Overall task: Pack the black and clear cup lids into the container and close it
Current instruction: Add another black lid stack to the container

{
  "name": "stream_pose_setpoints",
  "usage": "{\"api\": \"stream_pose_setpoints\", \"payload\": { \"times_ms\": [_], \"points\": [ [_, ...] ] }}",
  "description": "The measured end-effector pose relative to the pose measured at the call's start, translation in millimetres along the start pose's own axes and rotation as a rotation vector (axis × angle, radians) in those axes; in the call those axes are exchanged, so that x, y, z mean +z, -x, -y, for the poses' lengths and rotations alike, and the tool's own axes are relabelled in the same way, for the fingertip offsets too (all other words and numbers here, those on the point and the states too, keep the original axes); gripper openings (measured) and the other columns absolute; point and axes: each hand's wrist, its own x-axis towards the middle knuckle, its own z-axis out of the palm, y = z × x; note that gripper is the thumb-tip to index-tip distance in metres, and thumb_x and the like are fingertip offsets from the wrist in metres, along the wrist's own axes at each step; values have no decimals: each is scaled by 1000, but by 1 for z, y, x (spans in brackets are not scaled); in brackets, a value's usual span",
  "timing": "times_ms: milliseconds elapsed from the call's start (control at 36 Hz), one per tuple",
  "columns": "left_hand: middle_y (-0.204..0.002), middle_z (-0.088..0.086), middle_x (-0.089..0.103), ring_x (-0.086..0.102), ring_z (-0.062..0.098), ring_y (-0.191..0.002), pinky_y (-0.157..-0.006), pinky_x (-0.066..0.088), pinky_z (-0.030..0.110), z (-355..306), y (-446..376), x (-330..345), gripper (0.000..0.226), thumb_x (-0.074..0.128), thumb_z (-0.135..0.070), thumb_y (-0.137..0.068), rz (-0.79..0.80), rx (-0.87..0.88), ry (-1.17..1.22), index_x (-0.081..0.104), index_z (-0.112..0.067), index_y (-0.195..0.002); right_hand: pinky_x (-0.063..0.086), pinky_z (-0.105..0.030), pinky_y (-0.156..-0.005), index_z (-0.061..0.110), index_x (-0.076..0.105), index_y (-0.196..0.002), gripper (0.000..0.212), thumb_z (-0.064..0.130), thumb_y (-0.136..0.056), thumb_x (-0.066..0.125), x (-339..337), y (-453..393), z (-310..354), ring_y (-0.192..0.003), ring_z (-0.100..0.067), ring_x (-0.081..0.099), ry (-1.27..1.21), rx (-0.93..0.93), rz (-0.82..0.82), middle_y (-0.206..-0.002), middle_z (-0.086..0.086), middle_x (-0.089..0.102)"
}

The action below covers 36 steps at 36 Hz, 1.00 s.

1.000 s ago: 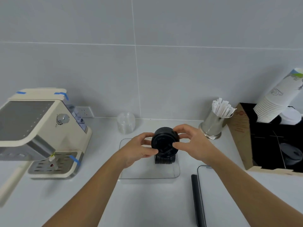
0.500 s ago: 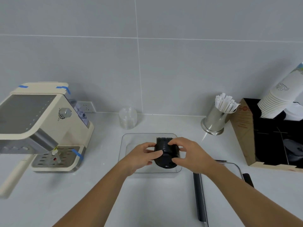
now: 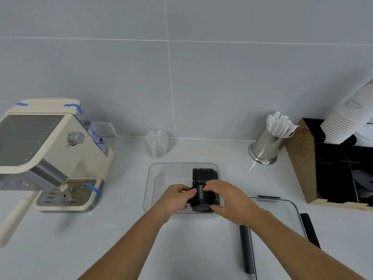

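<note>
Inside clear container [image 3: 150, 178]: ribbed black lid stack [image 3: 203, 178] on side, left hand [image 3: 174, 197] and right hand [image 3: 228, 199] gripping it.

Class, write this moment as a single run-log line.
both hands holding black lids sideways in clear container | clear lids unpacked | container lid off

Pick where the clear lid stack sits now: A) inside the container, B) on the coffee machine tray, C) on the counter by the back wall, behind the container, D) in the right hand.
C: the clear lid stack stands on the counter by the wall, behind the container; both hands hold only black lids.
</note>
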Motion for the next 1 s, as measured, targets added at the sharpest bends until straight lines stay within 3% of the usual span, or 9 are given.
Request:
{"api": "stream_pose_setpoints", "payload": {
  "times_ms": [56,139,250,444,528,667,1000],
  "points": [
    [-104,5,73,70,18,-99,-81,57,27,-1,-2,2,13,66,-32,-90,1,-3,-9,67,-21,-97,25,-5,-99,18,60,-124,47,14,-78,69,0,-1,-2,-118,-16,53,18,3,13,-132,1,58],
    [-107,8,72,68,21,-102,-84,56,29,-2,-3,5,18,66,-31,-90,1,-11,-31,67,-18,-102,35,-18,-102,18,60,-124,48,13,-77,69,2,-2,-5,-118,-18,54,27,5,28,-131,1,59],
    [-111,11,71,67,24,-107,-87,55,32,1,-5,11,21,65,-31,-91,2,-29,-70,67,-15,-105,43,-25,-100,18,59,-124,49,11,-76,68,6,-1,-10,-115,-18,56,26,8,39,-127,1,60],
    [-101,12,70,62,19,-85,-88,56,37,0,-14,14,18,64,-33,-89,14,-31,-200,68,-16,-88,47,-32,-96,19,59,-124,49,15,-76,67,11,-1,-16,-113,-19,58,46,32,65,-127,1,59],
    [-91,10,63,59,20,-82,-90,53,40,1,-18,12,20,67,-32,-86,33,-54,-232,68,-11,-89,45,-29,-99,22,56,-131,52,19,-80,65,11,-1,-18,-116,-17,58,55,79,82,-131,3,61],
    [-87,10,57,53,20,-79,-75,45,29,4,-20,10,20,70,-32,-83,71,-76,-250,62,-14,-89,30,-19,-110,26,49,-141,53,29,-89,58,15,3,-24,-133,-8,45,82,131,124,-149,9,46],
    [-90,11,62,57,20,-81,-77,50,31,2,-19,5,22,68,-32,-87,57,-58,-260,65,-10,-89,34,-21,-109,22,52,-139,48,29,-92,56,12,3,-17,-129,-11,50,40,167,86,-144,5,52]
  ]
}}
